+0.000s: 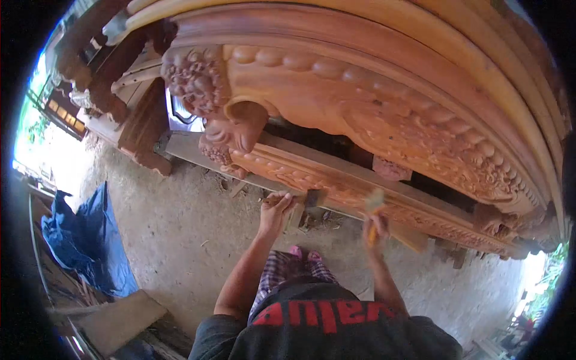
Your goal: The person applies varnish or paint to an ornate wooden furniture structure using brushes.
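Head view, right hand (375, 230) gripping brush (374, 207), lengthwise up-frame, bristles uppermost

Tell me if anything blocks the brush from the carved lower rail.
Nothing visible does. The right hand holds the brush with its bristles at the carved lower rail; the left hand rests on the rail aside.
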The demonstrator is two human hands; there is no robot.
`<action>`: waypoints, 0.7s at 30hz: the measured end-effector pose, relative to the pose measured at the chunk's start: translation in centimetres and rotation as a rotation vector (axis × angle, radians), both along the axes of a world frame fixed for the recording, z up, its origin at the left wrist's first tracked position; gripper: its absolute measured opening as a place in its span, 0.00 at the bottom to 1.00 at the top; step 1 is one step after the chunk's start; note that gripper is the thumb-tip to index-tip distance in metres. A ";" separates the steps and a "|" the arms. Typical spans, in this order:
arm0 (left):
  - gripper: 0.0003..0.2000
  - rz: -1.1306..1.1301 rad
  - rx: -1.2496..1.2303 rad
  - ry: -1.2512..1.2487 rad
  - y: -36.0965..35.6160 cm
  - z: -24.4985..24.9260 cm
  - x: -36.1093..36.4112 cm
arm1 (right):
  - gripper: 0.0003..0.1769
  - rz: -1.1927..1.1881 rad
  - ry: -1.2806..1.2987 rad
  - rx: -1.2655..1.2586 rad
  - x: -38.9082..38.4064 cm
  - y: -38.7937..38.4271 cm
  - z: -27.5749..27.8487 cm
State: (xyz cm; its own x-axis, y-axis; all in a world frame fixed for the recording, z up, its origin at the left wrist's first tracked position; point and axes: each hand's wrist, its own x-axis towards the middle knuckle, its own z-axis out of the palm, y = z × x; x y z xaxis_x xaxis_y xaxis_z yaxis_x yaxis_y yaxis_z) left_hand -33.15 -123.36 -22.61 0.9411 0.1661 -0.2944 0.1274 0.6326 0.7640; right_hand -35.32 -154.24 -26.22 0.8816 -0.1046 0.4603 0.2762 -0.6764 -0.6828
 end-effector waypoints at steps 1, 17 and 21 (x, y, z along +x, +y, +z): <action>0.05 0.018 -0.021 -0.003 0.2 -0.3 0.7 | 0.03 -0.069 0.001 -0.041 -0.7 -1.8 -0.6; 0.03 0.709 0.352 -0.147 35.4 -2.4 3.4 | 0.07 0.362 0.100 -0.101 5.2 33.8 0.3; 0.03 0.749 0.411 -0.045 39.5 -5.1 1.3 | 0.07 0.726 -0.068 0.064 11.0 47.8 1.0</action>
